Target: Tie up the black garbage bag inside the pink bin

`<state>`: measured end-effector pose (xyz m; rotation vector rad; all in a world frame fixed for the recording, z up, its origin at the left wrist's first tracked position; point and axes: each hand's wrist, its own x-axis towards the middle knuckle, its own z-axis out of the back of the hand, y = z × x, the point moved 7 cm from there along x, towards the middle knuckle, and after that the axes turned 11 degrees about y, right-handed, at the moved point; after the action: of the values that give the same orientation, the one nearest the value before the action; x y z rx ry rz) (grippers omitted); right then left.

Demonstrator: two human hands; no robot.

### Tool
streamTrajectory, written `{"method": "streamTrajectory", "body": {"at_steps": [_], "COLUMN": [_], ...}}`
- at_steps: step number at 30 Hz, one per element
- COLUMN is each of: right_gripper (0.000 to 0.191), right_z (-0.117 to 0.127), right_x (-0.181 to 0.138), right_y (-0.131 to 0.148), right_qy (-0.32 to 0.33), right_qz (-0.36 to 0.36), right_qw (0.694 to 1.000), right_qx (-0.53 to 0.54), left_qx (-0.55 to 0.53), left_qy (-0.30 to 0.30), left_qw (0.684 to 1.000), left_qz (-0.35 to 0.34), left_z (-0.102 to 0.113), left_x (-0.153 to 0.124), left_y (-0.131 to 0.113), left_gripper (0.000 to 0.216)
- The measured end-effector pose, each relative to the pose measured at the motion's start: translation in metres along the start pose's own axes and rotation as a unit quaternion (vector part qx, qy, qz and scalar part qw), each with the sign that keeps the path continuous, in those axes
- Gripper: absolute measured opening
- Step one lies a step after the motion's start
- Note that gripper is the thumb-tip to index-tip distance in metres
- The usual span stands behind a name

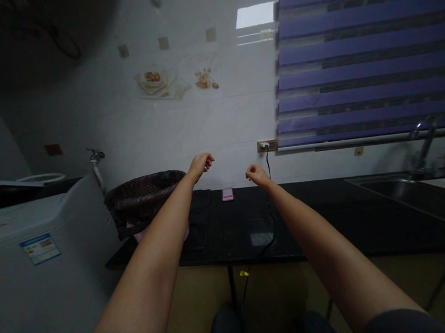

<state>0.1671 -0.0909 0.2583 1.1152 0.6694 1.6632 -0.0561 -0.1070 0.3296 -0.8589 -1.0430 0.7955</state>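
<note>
My left hand (202, 166) is raised in front of the tiled wall, its fingers curled in, with nothing seen in it. Across a gap, my right hand (256, 175) is held up with thumb and fingers pressed together; no object shows there either. Both hands are above the far side of a black countertop (227, 236). Below and between them lies a small pink and white card-like item (227, 194) near the wall. Left of my left forearm stands a pink bin (140, 237) lined with a dark plastic bag (145, 196).
A black cord (268, 163) runs from a wall socket (262, 146) down over the counter edge. At the right is a metal sink (390, 189) with a faucet (425, 146). A white washing machine (72, 246) stands left; purple striped blinds (363, 67) hang at the upper right.
</note>
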Motion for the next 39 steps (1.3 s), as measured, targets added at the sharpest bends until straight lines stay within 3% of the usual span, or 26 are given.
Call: {"method": "streamTrajectory", "body": {"at_steps": [15, 24, 39], "right_gripper": [0.015, 0.012, 0.012], "right_z": [-0.017, -0.036, -0.064], "right_x": [0.011, 0.015, 0.018], "right_y": [0.023, 0.030, 0.037], "right_qy": [0.010, 0.031, 0.044], "right_qz": [0.038, 0.051, 0.054], "right_qw": [0.999, 0.998, 0.997], "right_qx": [0.018, 0.037, 0.033], "left_qx": [0.028, 0.064, 0.087], "left_qy": [-0.041, -0.078, -0.118], "left_qw": [0.999, 0.995, 0.989], "left_qz": [0.011, -0.005, -0.002], "left_z": [0.041, 0.068, 0.112], "left_x": [-0.006, -0.025, -0.045], "left_y": [-0.011, -0.027, -0.030], "left_gripper": [0.019, 0.017, 0.017]}}
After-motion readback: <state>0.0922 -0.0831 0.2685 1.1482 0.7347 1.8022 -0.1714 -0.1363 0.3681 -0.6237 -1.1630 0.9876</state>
